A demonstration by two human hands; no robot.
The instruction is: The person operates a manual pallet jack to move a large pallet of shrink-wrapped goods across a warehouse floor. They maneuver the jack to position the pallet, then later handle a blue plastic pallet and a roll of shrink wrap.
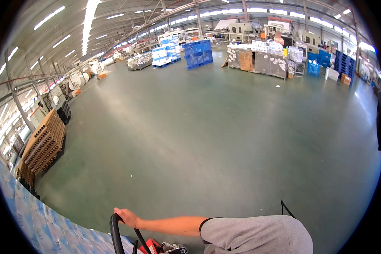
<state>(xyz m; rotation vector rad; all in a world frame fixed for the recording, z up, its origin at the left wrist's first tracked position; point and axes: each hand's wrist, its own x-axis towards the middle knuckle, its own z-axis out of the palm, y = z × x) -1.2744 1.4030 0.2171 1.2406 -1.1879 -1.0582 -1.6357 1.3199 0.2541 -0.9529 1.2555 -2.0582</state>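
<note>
My right hand (pixel 127 217) reaches in from the lower right, below a grey short sleeve. Its fingers are wrapped round the top of a black looped handle (pixel 115 233). Below the handle, red metalwork (pixel 151 246) that looks like part of a pallet jack shows at the lower edge, cut off by the frame. To the left of the handle, a stack of blue-and-white wrapped packages (pixel 42 220) curves along the lower left rim. My left hand is out of the picture.
Brown cardboard tubes (pixel 44 146) are piled at the left. Farther off stand a blue plastic pallet (pixel 198 54) on edge, blue-and-white stacks (pixel 166 51), a cluttered grey workbench (pixel 269 63) and dark blue stacked pallets (pixel 345 65). A smooth green floor (pixel 190 135) stretches between.
</note>
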